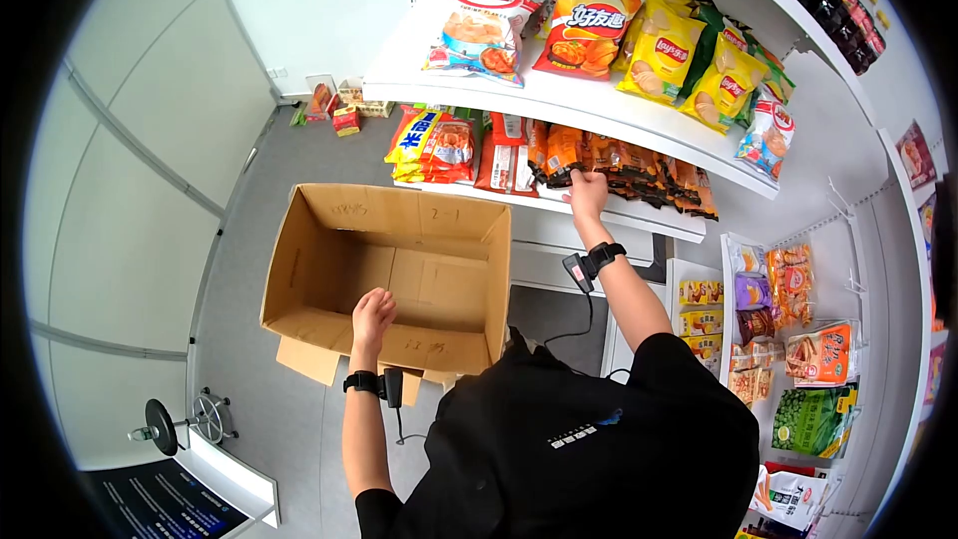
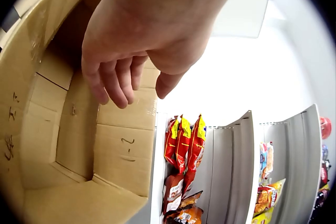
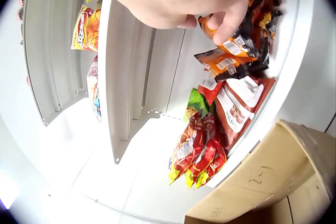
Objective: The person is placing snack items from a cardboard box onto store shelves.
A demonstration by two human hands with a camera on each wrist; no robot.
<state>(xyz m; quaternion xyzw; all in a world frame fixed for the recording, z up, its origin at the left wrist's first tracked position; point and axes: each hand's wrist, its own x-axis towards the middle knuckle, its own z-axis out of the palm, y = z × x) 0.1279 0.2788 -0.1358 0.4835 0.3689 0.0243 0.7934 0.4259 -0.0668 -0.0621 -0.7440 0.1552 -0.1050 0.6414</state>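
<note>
My right hand [image 1: 587,194] reaches onto the lower shelf and pinches an orange-and-black snack packet [image 3: 231,44] between thumb and fingers; part of the packet is hidden behind the hand. Other orange-and-black packets [image 1: 624,162] lie crowded around it in a row. Over the near side of a large cardboard box [image 1: 399,202], my left hand [image 1: 373,311] hangs with loosely bent fingers and holds nothing. In the left wrist view its fingers [image 2: 122,79] point down across the box opening. Inside the box, bare cardboard walls and floor show.
Red-and-yellow bags [image 1: 439,147] share the lower shelf, left of the packets. Above, the upper shelf [image 1: 559,105] juts out with chip bags [image 1: 587,20]. A side rack [image 1: 728,309] of snacks stands at the right. Small packages [image 1: 344,120] sit on the floor by the wall.
</note>
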